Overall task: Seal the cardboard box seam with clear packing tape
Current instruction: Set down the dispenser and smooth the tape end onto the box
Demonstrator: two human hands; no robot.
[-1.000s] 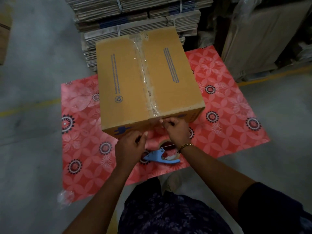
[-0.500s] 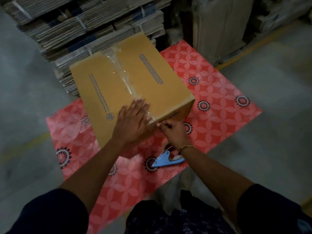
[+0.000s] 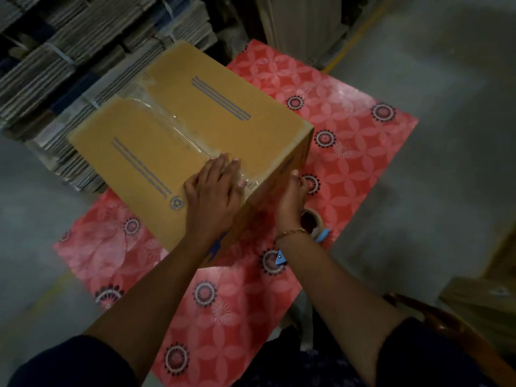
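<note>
Pressing my flat, open left hand [image 3: 213, 195] onto the tape [image 3: 178, 129] at the near edge of the box [image 3: 195, 141] on the mat [image 3: 349, 129], I'd rub outward firmly while my right hand [image 3: 291, 199], fingers spread and grasping nothing, braces the side.

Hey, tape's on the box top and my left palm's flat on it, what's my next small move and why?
Probably slide the left hand away from you along the clear tape, pressing it down. It looks wrinkled over the seam of the cardboard box, while the right hand steadies the near side.
</note>
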